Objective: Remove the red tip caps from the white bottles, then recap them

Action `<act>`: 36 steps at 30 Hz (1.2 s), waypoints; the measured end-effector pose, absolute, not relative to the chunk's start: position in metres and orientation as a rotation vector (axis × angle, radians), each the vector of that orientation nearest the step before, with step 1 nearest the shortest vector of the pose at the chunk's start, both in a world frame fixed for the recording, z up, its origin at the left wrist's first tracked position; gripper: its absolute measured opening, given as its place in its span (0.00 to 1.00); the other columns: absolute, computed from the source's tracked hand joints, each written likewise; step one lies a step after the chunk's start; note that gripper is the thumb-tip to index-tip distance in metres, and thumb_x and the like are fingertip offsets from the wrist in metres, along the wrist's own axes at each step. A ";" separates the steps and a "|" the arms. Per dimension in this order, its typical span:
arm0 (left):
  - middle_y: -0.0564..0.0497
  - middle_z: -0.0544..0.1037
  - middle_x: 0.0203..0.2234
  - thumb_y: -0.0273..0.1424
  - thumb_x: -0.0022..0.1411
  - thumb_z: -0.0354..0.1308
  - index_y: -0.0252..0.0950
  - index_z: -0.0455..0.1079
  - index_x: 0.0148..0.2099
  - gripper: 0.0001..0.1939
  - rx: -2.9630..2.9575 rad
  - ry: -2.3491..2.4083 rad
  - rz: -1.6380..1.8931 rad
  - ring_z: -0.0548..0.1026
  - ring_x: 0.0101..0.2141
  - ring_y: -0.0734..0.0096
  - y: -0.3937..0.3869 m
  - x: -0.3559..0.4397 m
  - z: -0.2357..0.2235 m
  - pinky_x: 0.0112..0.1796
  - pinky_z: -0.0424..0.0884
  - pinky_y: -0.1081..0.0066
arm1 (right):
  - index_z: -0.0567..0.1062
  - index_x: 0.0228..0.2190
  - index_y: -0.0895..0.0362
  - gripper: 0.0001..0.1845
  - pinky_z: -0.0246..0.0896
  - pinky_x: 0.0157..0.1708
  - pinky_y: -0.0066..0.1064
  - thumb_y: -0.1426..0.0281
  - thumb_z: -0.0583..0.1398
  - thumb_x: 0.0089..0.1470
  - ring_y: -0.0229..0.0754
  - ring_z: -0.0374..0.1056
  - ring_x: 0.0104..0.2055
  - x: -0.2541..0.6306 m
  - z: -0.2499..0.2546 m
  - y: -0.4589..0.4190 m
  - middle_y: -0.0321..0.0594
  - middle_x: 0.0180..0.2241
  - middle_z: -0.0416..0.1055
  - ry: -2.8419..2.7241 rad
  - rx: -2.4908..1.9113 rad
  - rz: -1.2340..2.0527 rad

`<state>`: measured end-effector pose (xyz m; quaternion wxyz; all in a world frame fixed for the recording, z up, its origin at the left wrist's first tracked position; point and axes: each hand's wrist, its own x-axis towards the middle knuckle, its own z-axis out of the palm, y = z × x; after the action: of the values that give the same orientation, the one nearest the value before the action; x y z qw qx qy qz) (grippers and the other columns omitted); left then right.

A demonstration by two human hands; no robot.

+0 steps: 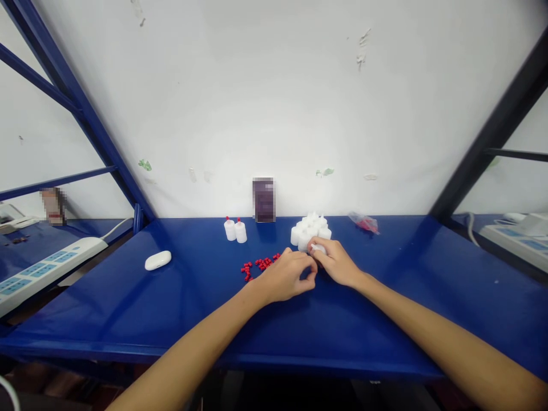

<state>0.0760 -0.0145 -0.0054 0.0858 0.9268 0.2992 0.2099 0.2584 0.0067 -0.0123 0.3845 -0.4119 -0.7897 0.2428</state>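
Head view: Two bare hands come close together above a blue counter (363, 342), a small white bottle (318, 248) caught in the fingers of the right hand (336, 262). The right grip is closed on the bottle, which those fingers partly hide. Just beside it, the left hand (287, 278) is curled, thumb bent toward the fingers; whether its grip has anything pinched cannot be told.

Crowding the far side of the right grip is a cluster of white bottles (306, 234), its near edge partly blocked from sight by the hand. Small red caps (264, 264) lie scattered beyond and to the left of the left grip, which covers part of the spread. Past the caps, a pair of red-topped bottles (241, 232) stands upright, side by side. Farther beyond the left grip, a dark box (264, 200), pixelated, stands upright before the white wall (274, 103). Beyond and to the right of the right grip lies a clear plastic bag (363, 222) with something red inside.

Well to the left of the left grip rests a white oval case (158, 261); farther left is a white power strip (51, 268) with blue panels. A dark post (492, 125) slants well to the right of the right grip.
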 end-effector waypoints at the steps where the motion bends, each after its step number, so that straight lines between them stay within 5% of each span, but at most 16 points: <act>1: 0.54 0.75 0.30 0.26 0.62 0.53 0.36 0.69 0.38 0.04 2.739 0.925 0.673 0.72 0.32 0.73 -0.013 0.073 -0.005 0.41 0.61 0.69 | 0.69 0.26 0.56 0.07 0.54 0.29 0.29 0.71 0.52 0.53 0.38 0.60 0.26 0.258 -0.012 0.007 0.32 0.23 0.66 -2.016 -1.052 0.630; 14: 0.62 0.51 0.15 0.35 0.66 0.51 0.34 0.70 0.39 0.10 2.358 1.074 1.146 0.52 0.18 0.80 0.002 0.034 0.010 0.23 0.52 0.75 | 0.69 0.29 0.55 0.06 0.51 0.27 0.28 0.70 0.53 0.54 0.38 0.59 0.24 0.258 -0.011 0.003 0.32 0.21 0.65 -2.135 -1.087 0.538; 19: 0.60 0.55 0.15 0.36 0.64 0.51 0.34 0.69 0.32 0.13 2.216 1.200 1.343 0.53 0.19 0.78 0.014 0.010 0.016 0.23 0.52 0.73 | 0.70 0.30 0.54 0.05 0.48 0.27 0.28 0.70 0.54 0.54 0.39 0.59 0.23 0.257 -0.011 0.002 0.32 0.21 0.65 -2.197 -1.132 0.470; 23: 0.55 0.60 0.18 0.33 0.61 0.48 0.35 0.57 0.19 0.19 2.357 1.298 1.384 0.59 0.22 0.75 0.028 -0.007 0.017 0.28 0.55 0.71 | 0.70 0.31 0.54 0.05 0.48 0.28 0.29 0.69 0.54 0.54 0.39 0.60 0.24 0.257 -0.011 0.001 0.33 0.22 0.66 -2.212 -1.153 0.450; 26: 0.55 0.56 0.15 0.32 0.59 0.47 0.36 0.50 0.16 0.20 2.381 1.367 1.277 0.57 0.21 0.75 0.032 -0.015 0.027 0.28 0.55 0.71 | 0.70 0.31 0.54 0.05 0.48 0.28 0.29 0.69 0.54 0.54 0.39 0.60 0.24 0.257 -0.011 0.000 0.33 0.22 0.66 -2.231 -1.166 0.438; 31: 0.57 0.61 0.15 0.37 0.64 0.45 0.35 0.62 0.25 0.18 2.325 1.475 0.950 0.58 0.19 0.76 -0.008 -0.034 0.057 0.24 0.53 0.73 | 0.70 0.31 0.54 0.05 0.49 0.29 0.29 0.70 0.54 0.54 0.40 0.63 0.25 0.256 -0.012 0.001 0.34 0.24 0.68 -2.261 -1.177 0.411; 36: 0.53 0.69 0.18 0.49 0.66 0.44 0.37 0.62 0.25 0.25 2.391 1.994 0.325 0.66 0.22 0.69 -0.083 -0.068 0.048 0.26 0.53 0.70 | 0.72 0.32 0.54 0.07 0.49 0.29 0.29 0.69 0.54 0.54 0.40 0.64 0.27 0.255 -0.012 0.000 0.35 0.26 0.71 -2.276 -1.206 0.395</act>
<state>-0.0677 -0.0834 0.0476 0.0056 0.7638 0.6371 0.1037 0.2552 0.0003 -0.0117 0.2644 -0.4463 -0.8423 0.1462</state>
